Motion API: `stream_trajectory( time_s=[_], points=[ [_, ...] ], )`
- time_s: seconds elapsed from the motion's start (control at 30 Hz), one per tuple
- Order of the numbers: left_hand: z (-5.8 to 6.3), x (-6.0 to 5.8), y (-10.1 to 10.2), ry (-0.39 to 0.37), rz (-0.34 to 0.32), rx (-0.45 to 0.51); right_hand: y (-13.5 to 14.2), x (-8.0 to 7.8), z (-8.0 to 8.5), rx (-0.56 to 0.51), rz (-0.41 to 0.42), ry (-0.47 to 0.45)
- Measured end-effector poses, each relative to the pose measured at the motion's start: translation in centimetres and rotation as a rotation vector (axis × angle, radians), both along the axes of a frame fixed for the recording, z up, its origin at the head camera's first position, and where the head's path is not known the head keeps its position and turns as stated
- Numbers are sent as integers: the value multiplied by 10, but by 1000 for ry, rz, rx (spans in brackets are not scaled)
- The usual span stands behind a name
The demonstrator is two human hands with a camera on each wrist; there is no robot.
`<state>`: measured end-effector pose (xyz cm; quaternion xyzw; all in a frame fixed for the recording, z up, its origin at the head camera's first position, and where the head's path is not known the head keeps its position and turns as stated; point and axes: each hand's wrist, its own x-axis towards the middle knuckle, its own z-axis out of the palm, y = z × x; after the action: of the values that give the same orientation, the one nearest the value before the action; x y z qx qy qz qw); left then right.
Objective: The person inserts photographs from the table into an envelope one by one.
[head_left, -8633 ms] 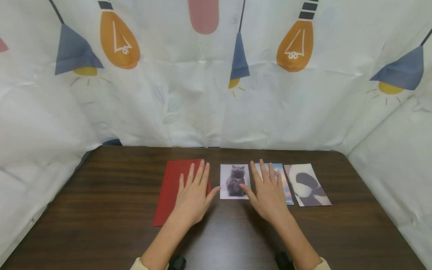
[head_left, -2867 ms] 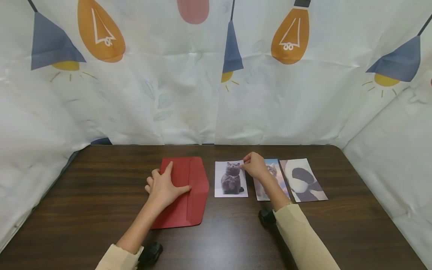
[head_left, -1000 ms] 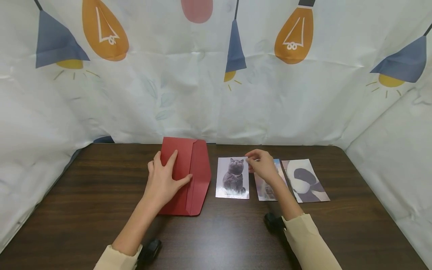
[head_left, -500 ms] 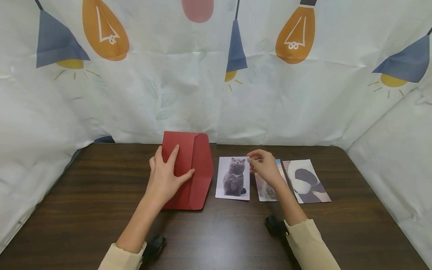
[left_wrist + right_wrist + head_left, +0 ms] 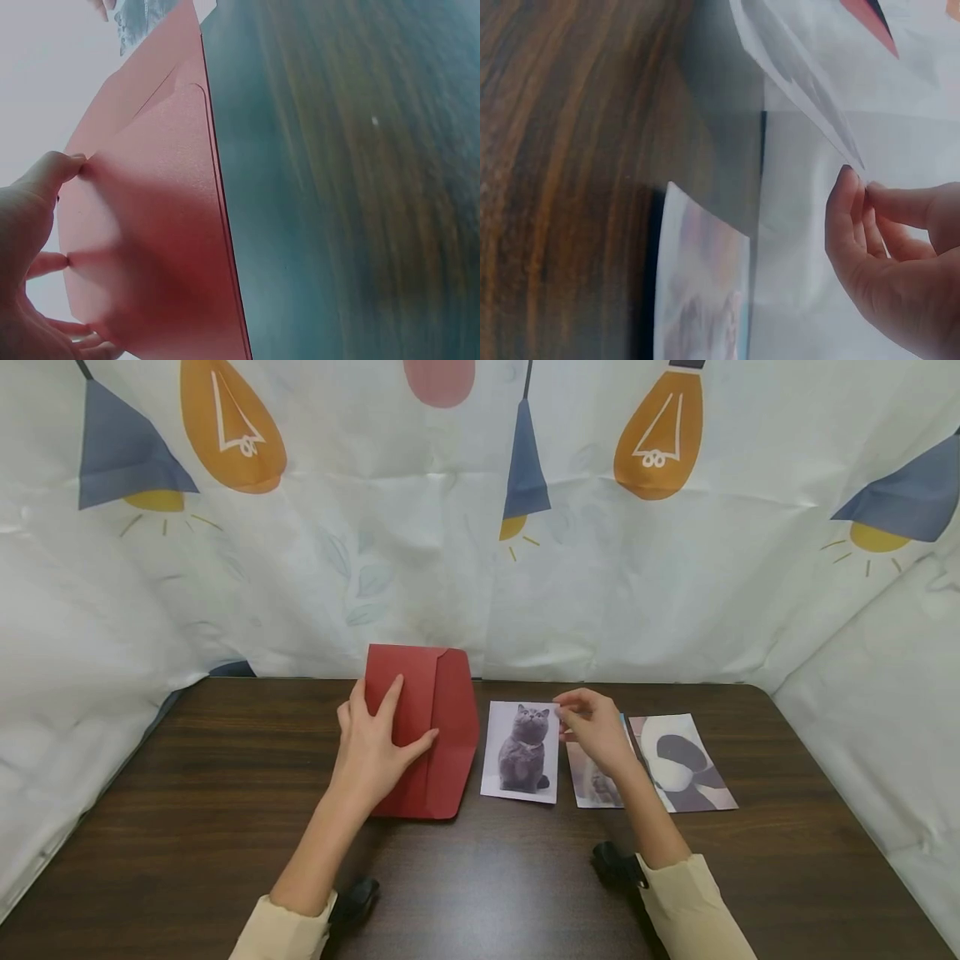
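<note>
In the head view my left hand [image 5: 369, 752] grips the red envelope [image 5: 456, 718] by its left side, thumb and index finger spread over the front. The envelope's pointed flap side faces right. The left wrist view shows the other fingers [image 5: 71, 328] at the envelope's edge, which stands raised from the table. My right hand [image 5: 596, 731] pinches the upper right corner of a photo card of a grey cat [image 5: 522, 760]. That card is tilted up off the table, seen nearly edge-on in the right wrist view. Beneath the right hand lies a second photo card [image 5: 592, 777], partly hidden.
A third card with a grey and white picture [image 5: 678, 764] lies to the right of the second card. All this is on a dark wooden table [image 5: 187, 827]. Behind the table hangs a white cloth [image 5: 435, 568] printed with lamps and bulbs.
My left hand has lifted the envelope and shifted it slightly right and away. The right hand, after reaching for the cat card's corner, has raised that card from the table.
</note>
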<state>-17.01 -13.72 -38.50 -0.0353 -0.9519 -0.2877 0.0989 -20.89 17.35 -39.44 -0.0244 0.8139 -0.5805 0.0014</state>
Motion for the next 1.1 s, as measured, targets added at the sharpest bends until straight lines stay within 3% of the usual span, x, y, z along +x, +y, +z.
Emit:
stream_trajectory(
  time_s=[0.57,0.83,1.1],
  points=[
    [0,-5,9,-34,-17,66,4,3,10,-27,-13,18],
    [-2,-5,19,-99,-33,64,10,6,19,-40,-14,7],
    [-2,-4,22,-98,-24,67,13,8,24,-51,-24,3]
  ],
)
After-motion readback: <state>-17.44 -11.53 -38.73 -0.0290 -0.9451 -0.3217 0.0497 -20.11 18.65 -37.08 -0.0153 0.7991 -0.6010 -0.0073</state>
